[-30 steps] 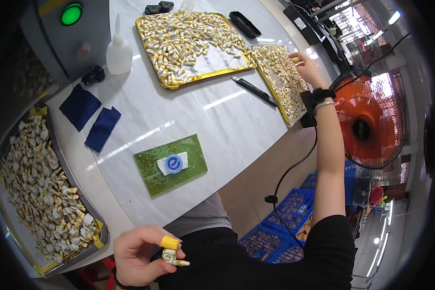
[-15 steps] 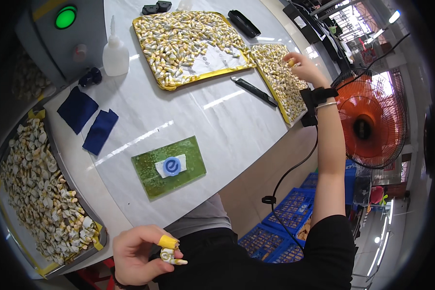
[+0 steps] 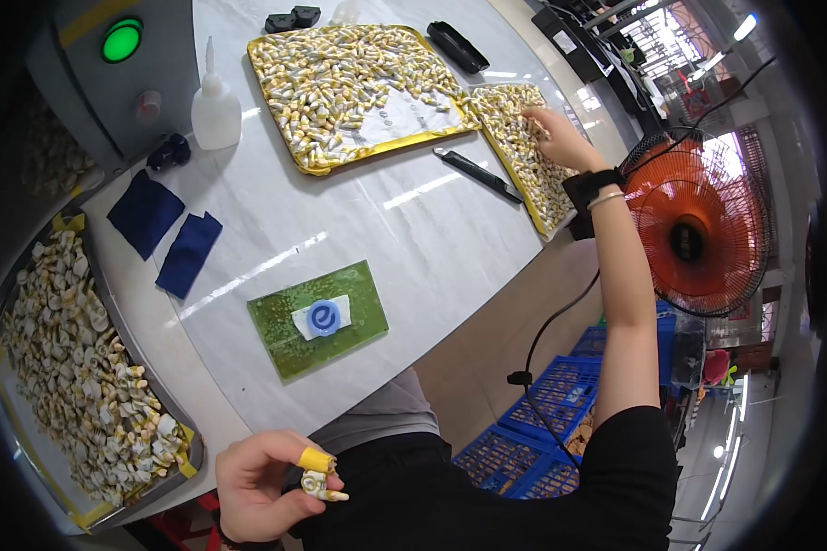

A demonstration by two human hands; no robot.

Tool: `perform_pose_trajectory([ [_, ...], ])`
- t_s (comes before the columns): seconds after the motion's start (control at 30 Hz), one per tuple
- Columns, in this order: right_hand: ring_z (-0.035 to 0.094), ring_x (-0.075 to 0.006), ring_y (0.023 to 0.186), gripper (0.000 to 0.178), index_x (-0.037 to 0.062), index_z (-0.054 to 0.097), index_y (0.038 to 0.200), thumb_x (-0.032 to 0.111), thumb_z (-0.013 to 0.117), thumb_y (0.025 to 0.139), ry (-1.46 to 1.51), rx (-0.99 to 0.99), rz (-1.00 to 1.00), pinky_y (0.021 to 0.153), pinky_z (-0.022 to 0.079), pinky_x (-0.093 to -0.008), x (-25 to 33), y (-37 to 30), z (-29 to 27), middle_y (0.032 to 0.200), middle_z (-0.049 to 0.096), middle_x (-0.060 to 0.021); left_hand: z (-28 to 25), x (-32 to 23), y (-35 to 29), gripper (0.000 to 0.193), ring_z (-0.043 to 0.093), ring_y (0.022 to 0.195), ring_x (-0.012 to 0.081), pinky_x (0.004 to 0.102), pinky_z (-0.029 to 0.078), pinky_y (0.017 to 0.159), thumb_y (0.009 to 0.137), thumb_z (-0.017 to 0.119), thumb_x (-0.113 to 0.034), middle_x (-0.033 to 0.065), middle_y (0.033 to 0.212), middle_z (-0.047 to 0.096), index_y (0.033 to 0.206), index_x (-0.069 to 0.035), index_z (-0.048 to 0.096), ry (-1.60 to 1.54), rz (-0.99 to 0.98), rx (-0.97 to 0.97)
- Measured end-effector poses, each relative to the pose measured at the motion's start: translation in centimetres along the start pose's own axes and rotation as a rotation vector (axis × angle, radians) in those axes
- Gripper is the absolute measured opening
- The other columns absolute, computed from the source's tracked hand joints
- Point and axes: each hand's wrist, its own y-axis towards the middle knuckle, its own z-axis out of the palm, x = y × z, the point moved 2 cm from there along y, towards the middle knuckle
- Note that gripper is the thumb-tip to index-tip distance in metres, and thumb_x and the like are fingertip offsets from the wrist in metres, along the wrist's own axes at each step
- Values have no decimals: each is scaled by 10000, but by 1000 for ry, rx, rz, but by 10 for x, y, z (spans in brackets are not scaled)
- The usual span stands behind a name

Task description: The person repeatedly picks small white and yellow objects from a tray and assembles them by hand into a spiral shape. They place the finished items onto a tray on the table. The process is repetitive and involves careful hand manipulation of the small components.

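Note:
Near the bottom edge my left hand (image 3: 259,487) pinches a small white-and-yellow piece (image 3: 317,485), shaped like a little shell with a pointed tip. A yellow cover (image 3: 316,458) wraps one of its fingertips. My right arm reaches far right, and my right hand (image 3: 565,142) is down at a yellow-edged tray (image 3: 540,220) of many small white-and-yellow pointed pieces. Its fingers are drawn together at the pieces; what they hold, if anything, is too small to make out. Left of that tray lies a larger yellow-edged tray (image 3: 377,150) of similar pieces, with bare white lining showing.
A green mat (image 3: 276,354) carries a round blue item (image 3: 323,318) on a white pad. Beyond are a black-handled cutter (image 3: 478,174), blue cloths (image 3: 188,254) and a white squeeze bottle (image 3: 216,119). A tray of curled pieces (image 3: 92,367) stands left; an orange fan (image 3: 694,239) stands right.
My right hand has moved slightly left and lower into the pieces of the right tray, its fingers closing. My left hand keeps its piece, almost unmoved. The view has shifted a little.

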Motion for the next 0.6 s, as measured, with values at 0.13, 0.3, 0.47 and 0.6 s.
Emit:
perform_pose_trajectory([
  [0.13, 606, -238, 839, 378, 70, 581, 1090, -43, 527, 734, -63, -54, 122, 779, 481, -333, 10, -21, -11, 980, 630, -135, -2, -1, 0, 296, 654, 781, 219, 317, 525, 714, 751, 737, -47, 163, 854, 634, 966, 80, 578, 8, -2, 14],
  [0.3, 602, -230, 727, 211, 46, 638, 982, 101, 654, 779, -15, -144, 78, 670, 477, -341, 33, -28, -2, 848, 631, -145, 7, -6, 5, 288, 654, 778, 220, 315, 524, 711, 755, 732, -47, 163, 852, 635, 963, 77, 576, -23, 83, -20],
  [0.47, 594, -197, 702, 179, 55, 691, 891, 185, 705, 769, 129, -227, 241, 630, 459, -301, 18, -25, 2, 816, 648, -118, 8, -3, 3, 312, 650, 749, 206, 305, 524, 697, 777, 734, -120, 177, 871, 630, 955, 75, 569, -21, 97, -25],
  [0.6, 587, -177, 677, 186, 61, 709, 886, 206, 710, 769, -25, -283, 151, 616, 451, -286, 16, -28, -10, 768, 651, -99, 1, 2, -8, 369, 646, 730, 192, 297, 523, 687, 785, 739, -202, 206, 887, 623, 944, 76, 557, -63, 8, -98],
])
